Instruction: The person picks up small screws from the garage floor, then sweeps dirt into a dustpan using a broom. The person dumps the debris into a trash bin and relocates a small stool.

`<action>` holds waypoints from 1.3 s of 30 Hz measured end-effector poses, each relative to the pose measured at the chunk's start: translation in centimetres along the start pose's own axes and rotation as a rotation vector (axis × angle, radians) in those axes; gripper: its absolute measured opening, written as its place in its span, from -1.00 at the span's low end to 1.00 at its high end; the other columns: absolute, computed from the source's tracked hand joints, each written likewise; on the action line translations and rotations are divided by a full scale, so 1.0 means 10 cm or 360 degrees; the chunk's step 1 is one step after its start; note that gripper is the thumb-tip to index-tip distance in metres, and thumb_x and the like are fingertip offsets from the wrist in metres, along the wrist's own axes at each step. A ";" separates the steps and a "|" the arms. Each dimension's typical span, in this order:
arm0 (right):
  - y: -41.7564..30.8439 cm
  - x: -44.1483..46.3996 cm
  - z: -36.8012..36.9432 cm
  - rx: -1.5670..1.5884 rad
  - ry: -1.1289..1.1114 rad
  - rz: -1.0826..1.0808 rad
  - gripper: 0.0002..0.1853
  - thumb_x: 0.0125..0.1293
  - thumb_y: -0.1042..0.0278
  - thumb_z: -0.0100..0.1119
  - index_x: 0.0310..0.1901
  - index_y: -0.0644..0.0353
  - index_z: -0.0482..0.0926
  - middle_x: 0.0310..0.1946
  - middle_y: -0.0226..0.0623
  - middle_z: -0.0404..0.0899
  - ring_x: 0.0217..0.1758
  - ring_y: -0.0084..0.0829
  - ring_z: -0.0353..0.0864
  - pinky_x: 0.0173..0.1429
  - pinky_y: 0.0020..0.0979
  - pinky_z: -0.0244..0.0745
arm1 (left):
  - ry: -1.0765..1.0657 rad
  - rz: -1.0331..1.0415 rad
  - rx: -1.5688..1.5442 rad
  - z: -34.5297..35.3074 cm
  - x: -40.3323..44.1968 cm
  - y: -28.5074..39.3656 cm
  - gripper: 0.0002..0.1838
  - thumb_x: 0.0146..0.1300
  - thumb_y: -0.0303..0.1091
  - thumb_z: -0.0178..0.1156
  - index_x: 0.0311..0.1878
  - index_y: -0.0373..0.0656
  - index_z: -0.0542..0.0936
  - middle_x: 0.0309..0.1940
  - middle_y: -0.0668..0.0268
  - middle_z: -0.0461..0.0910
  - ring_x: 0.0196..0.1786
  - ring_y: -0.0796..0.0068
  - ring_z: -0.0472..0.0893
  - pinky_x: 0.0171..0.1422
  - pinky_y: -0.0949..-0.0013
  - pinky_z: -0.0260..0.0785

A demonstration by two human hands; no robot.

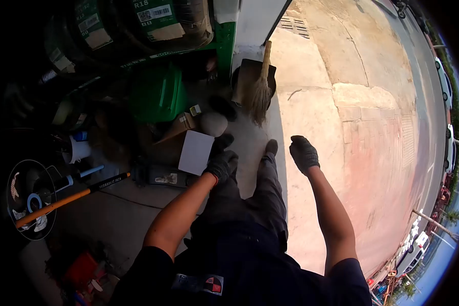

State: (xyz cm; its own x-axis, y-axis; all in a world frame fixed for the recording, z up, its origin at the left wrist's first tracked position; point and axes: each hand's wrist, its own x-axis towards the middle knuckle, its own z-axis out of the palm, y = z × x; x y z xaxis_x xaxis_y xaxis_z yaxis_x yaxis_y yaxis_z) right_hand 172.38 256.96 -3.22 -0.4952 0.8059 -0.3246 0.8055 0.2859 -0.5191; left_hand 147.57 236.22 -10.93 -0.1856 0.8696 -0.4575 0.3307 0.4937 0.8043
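Note:
My left hand point(223, 167), in a dark work glove, hangs in front of my leg with its fingers curled. Beside it is the edge of a white rectangular panel point(196, 152); I cannot tell whether they touch. No object shows in that hand. My right hand point(304, 154), gloved the same way, is out to the right over the sunlit pavement, fingers curled in with nothing visible between them. Near the white panel are an open cardboard box point(174, 130) and a pale rounded object point(213, 124).
A straw broom point(261, 97) leans on a dark dustpan point(247, 81) by the wall post. Wrapped tires point(160, 43) fill a green rack above a green bin point(160, 94). An orange-and-black pole point(71, 201) crosses a round bucket point(31, 168). Cars point(413, 252) stand far right.

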 end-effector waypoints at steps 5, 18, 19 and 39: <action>-0.12 2.44 0.06 -0.0687 -0.0187 -0.0772 -0.53 0.11 0.46 0.10 0.13 0.05 0.48 0.06 -0.13 0.51 0.15 -0.11 0.49 0.18 -0.16 0.44 | 0.0305 0.0214 0.0250 0.14 1.22 -0.08 -0.69 0.12 -0.27 0.24 -0.05 -0.12 0.60 -0.07 0.05 0.59 0.04 0.07 0.55 0.15 0.19 0.39; 0.95 5.32 1.79 -0.1571 0.0003 -0.2048 -0.77 0.10 0.33 0.12 -0.24 0.14 0.69 -0.22 -0.17 0.63 0.02 -0.16 0.48 0.20 -0.12 0.31 | 0.0441 -0.0532 0.0819 -0.33 4.67 -0.07 -0.52 0.14 -0.33 0.15 0.18 -0.04 0.48 0.21 0.09 0.45 0.21 0.06 0.45 0.30 0.14 0.31; 0.83 5.28 1.64 -0.1709 -0.0342 -0.2023 -0.77 0.07 0.31 0.15 -0.24 0.13 0.69 -0.21 -0.19 0.63 0.00 -0.17 0.49 0.19 -0.13 0.29 | 0.0441 -0.0540 0.0816 -0.37 4.87 -0.05 -0.52 0.14 -0.33 0.15 0.18 -0.04 0.48 0.21 0.09 0.45 0.21 0.06 0.45 0.30 0.14 0.31; 2.55 2.45 -1.18 -0.0567 -0.1021 0.0136 -0.53 -0.01 0.43 0.34 -0.01 0.22 0.47 -0.19 -0.11 0.57 -0.12 -0.16 0.60 0.01 -0.29 0.51 | -0.0770 -0.0615 0.1589 -0.62 5.37 0.03 -0.55 0.38 -0.12 -0.06 0.26 0.00 0.52 0.24 0.26 0.50 0.28 0.27 0.48 0.30 0.15 0.31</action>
State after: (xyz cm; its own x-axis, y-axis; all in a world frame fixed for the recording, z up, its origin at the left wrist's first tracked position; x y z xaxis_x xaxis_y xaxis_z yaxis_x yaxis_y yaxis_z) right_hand 184.64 290.12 -15.02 -0.4312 0.4024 -0.8075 0.8526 0.4746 -0.2188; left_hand 131.91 283.06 -32.90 -0.1325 0.4648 -0.8755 0.9481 0.3170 0.0248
